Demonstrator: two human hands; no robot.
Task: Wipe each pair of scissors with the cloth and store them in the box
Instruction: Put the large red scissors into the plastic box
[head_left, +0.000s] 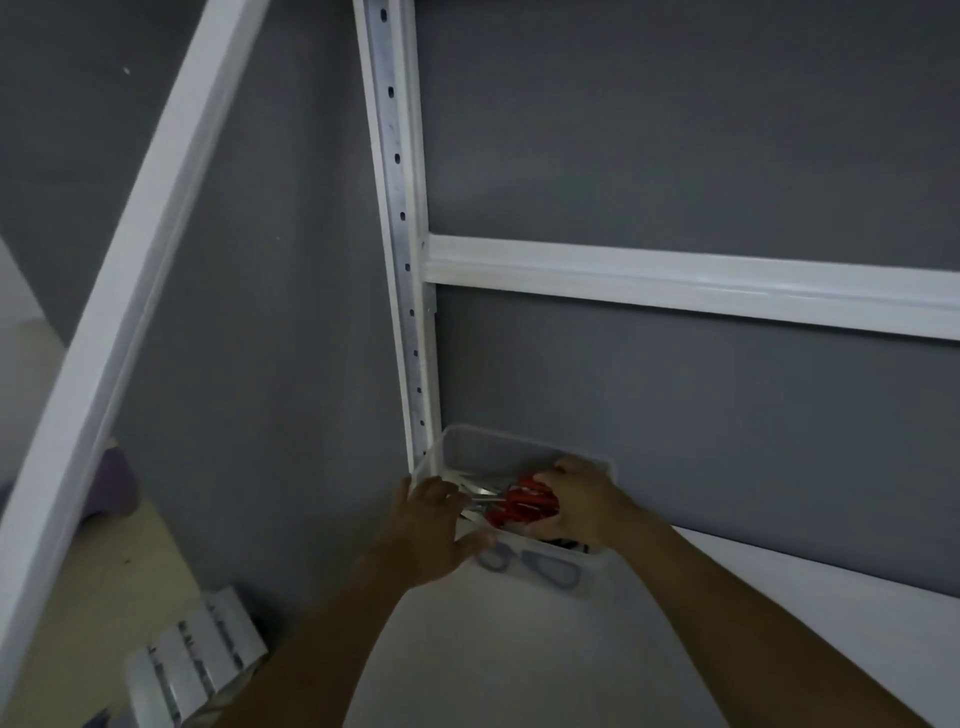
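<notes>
Scissors (511, 508) stiff, light, sharp: my right hand (582, 506) grips red handles (537, 500) inside box (467, 448), left hand (426, 525) clasps box rim.

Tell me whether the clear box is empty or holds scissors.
Holds scissors: red-handled scissors and grey-handled scissors lie inside the clear plastic box.

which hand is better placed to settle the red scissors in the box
Right: the right hand curls around the red scissors inside the box; the left hand holds its left wall.
</notes>
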